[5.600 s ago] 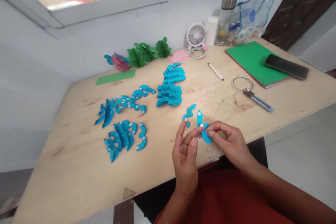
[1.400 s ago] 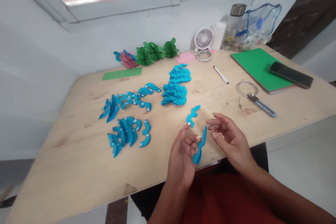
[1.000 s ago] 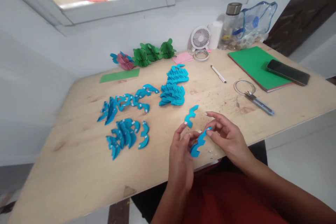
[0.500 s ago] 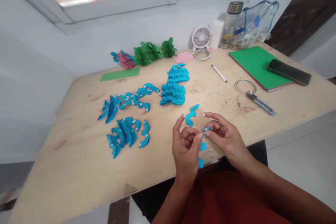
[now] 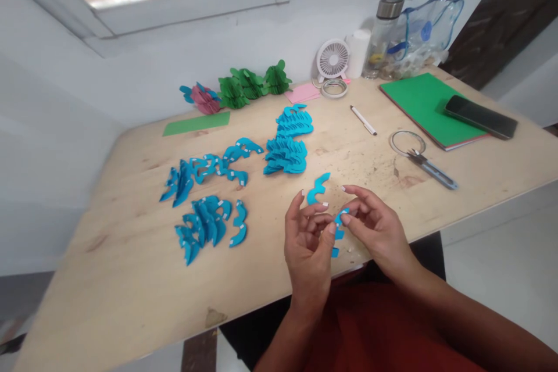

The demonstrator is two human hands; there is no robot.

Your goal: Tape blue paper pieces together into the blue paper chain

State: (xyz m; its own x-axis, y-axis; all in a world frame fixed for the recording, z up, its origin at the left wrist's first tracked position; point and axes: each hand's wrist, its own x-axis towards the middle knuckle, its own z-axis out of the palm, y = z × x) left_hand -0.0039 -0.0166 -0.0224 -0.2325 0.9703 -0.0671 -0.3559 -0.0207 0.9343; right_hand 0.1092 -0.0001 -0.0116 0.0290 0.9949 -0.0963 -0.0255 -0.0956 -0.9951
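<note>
Between my two hands is a wavy blue paper cutout (image 5: 339, 233), partly hidden by the fingers. My left hand (image 5: 310, 238) pinches its left side between thumb and fingers, with a small white piece on a raised fingertip. My right hand (image 5: 370, 218) pinches its upper end, index finger lifted away. Just beyond them a single blue wavy cutout (image 5: 318, 188) lies flat on the table. Farther back sit stacked blue cutouts (image 5: 285, 155). To the left, a group of blue cutouts with small white squares (image 5: 204, 221) lies spread out, with another such group (image 5: 218, 165) behind it.
Along the wall stand green paper figures (image 5: 248, 84), a pink one (image 5: 204, 99), a small fan (image 5: 333, 60) and a bottle (image 5: 383, 38). Rightward lie a pen (image 5: 363, 120), tape rings (image 5: 407, 143), a cutter (image 5: 433, 170), a green folder (image 5: 418, 104) and a phone (image 5: 479, 116).
The held cutout has shifted up a little, and more of its upper end shows between my fingers. A left finger with a white piece on its tip now sticks up.
</note>
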